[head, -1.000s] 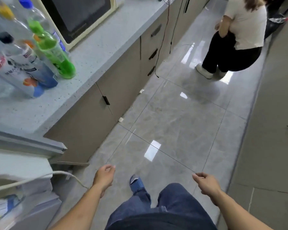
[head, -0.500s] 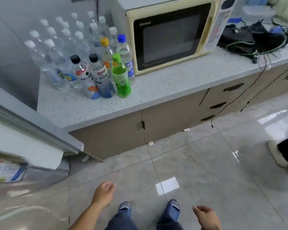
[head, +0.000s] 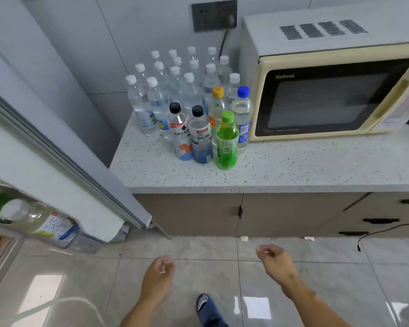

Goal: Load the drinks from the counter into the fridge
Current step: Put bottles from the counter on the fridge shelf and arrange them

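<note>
Bottles point(head: 200, 119) on counter point(head: 293, 168) now faced squarely; left hand point(head: 157, 278) and right hand point(head: 275, 260) held low, loosely curled, empty.

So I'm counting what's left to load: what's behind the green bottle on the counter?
Behind the green bottle stand an orange-capped bottle and a blue-capped bottle, then a cluster of white-capped water bottles back to the wall. Their lower parts are covered, so no exact count.

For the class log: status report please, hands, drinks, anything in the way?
Left hand and right hand empty, low over the floor. Drinks upright on counter, green bottle frontmost. Open fridge door at left; path clear.
</note>
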